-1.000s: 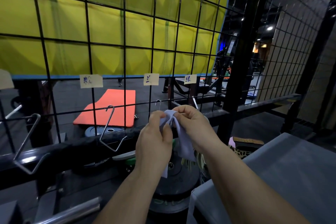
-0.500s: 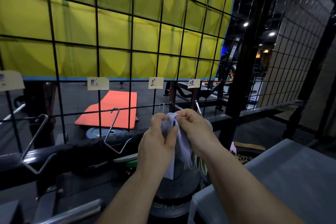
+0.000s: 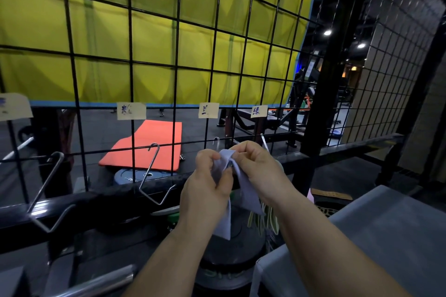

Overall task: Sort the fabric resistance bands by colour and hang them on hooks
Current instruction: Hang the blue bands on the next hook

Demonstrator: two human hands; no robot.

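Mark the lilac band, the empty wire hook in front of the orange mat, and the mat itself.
lilac band [image 3: 223, 224], head view, on its hanging tail.
wire hook [image 3: 149, 169], head view, on its straight shaft.
orange mat [image 3: 159, 132], head view, on its middle.

Four pale paper notes with blue handwriting are stuck on the wire grid [image 3: 131, 62], all higher than the fingers. Counting from the left, the third note [image 3: 208, 110] sits straight above the fingers [image 3: 205, 158] of the left hand [image 3: 205, 190] and reads 兰. The fourth note [image 3: 259, 111], just above the fingers [image 3: 248, 152] of the right hand [image 3: 260, 171], reads 绿. The second note [image 3: 131, 111], up and to the left of the left fingers, bears one loosely written character that looks like 粉. The first note [image 3: 14, 106], far to their left, is cut by the frame edge and too blurred to read. The upper weight plate [image 3: 130, 175], left of the left fingers, carries pale lettering too small to read. The raised letters on the lower weight plate [image 3: 231, 248], under both hands, cannot be read either.
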